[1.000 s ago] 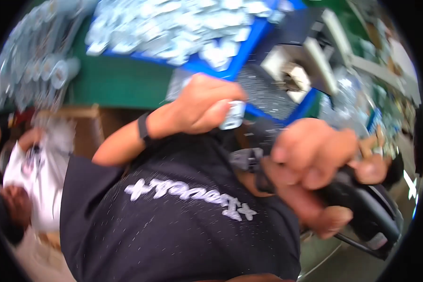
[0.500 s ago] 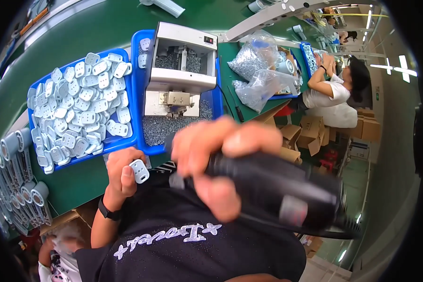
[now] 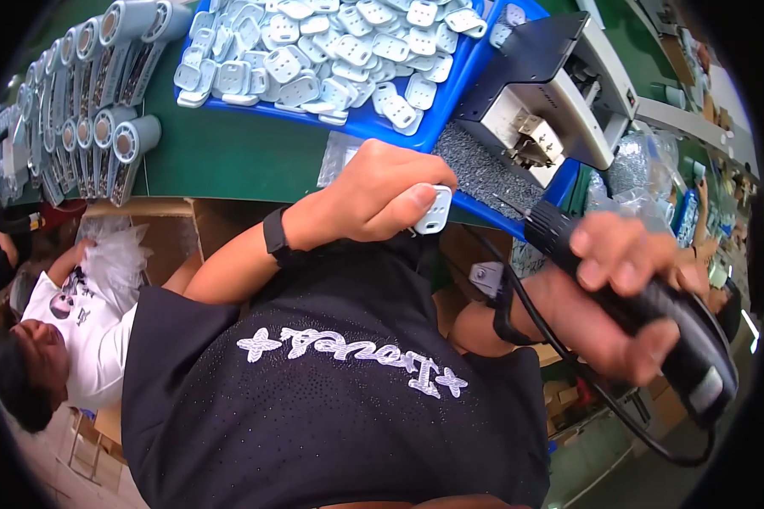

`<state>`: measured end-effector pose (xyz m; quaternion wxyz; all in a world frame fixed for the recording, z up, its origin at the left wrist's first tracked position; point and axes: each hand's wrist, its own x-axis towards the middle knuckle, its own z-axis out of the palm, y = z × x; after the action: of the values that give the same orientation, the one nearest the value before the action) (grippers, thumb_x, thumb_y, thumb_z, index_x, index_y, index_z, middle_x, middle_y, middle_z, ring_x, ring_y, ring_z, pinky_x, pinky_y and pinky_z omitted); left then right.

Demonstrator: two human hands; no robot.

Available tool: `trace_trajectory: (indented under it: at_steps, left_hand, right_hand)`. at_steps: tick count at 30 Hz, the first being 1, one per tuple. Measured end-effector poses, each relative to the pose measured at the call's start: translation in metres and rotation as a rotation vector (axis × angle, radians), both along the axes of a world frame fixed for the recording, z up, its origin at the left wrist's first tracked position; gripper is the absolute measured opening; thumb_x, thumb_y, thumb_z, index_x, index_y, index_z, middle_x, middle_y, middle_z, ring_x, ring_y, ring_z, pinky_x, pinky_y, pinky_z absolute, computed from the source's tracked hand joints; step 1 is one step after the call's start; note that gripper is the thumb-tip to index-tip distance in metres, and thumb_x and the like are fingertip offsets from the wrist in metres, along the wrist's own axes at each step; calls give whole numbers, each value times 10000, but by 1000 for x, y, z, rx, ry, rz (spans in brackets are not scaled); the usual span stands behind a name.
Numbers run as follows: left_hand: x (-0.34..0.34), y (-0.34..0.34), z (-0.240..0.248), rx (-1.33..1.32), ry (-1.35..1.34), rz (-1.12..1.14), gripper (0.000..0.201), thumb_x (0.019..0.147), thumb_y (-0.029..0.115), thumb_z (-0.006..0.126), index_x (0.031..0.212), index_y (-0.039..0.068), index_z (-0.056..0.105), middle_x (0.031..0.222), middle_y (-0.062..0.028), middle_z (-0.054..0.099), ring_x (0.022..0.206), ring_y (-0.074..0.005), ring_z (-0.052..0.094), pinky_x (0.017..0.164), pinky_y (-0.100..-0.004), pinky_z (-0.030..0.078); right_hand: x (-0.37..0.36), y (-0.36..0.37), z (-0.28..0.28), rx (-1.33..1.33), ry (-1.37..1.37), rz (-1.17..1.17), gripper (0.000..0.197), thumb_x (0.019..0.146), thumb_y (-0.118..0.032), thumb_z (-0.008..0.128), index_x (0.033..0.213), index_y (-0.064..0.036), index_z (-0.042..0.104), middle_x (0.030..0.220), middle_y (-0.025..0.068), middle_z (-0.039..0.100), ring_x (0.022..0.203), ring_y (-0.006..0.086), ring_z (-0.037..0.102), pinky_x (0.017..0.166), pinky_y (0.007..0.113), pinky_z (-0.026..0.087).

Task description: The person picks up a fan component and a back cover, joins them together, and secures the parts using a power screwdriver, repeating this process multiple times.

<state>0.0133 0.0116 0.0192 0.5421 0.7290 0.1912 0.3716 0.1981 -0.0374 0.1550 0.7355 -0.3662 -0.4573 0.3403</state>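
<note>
My left hand (image 3: pixel 382 191) is closed, pinching a small pale-blue plastic cover plate (image 3: pixel 435 210) with several holes between thumb and fingers, in front of the blue trays. On the right, my right hand (image 3: pixel 607 293) grips a black electric screwdriver (image 3: pixel 694 339), slightly blurred. Its thin bit points up and left, over the edge of the blue tray of small loose screws (image 3: pixel 475 165). Within that screw tray stands a metal screw feeder (image 3: pixel 560 110). The black power cord (image 3: pixel 560 343) loops down from the screwdriver's rear end past my right wrist.
A blue tray (image 3: pixel 373 127) heaped with matching cover plates lies on the green table (image 3: pixel 255 153). Several grey-blue handle-shaped housings (image 3: pixel 136 140) stand in rows at the left. Plastic bags (image 3: pixel 645 161) lie beyond the feeder. Another person (image 3: pixel 85 339) sits at the lower left.
The view has turned, so the trays and feeder sit farther right and higher. The screwdriver has swung right, away from my left hand, its bit now by the screw tray. My left hand keeps the plate.
</note>
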Motion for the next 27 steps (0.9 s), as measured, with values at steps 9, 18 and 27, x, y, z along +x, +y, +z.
trace_trajectory:
  at_steps: [9, 18, 27]
  left_hand:
    - [-4, -6, -7, 42, -60, 72, 242, 945, 215, 474, 926, 37, 637, 706, -128, 614, 618, -323, 620, 535, -398, 474]
    - [23, 26, -7, 68, -8, -31, 287, 927, 241, 479, 952, 4, 639, 774, -160, 630, 649, -351, 625, 572, -443, 482]
    - [83, 7, 14, 177, 162, -48, 460, 912, 435, 546, 1011, -6, 635, 846, -162, 641, 723, -339, 593, 695, -412, 454]
  right_hand:
    - [-29, -1, 18, 63, 93, 190, 506, 841, -381, 703, 1167, -64, 481, 807, 48, 500, 615, 167, 493, 630, 363, 405]
    - [13, 30, -10, 48, 20, 280, 469, 872, -336, 687, 1168, -53, 459, 819, 78, 540, 611, 207, 518, 653, 385, 446]
    - [54, 17, 12, 141, 81, 124, 406, 806, -42, 703, 1116, -24, 441, 799, 118, 569, 654, 185, 565, 690, 405, 522]
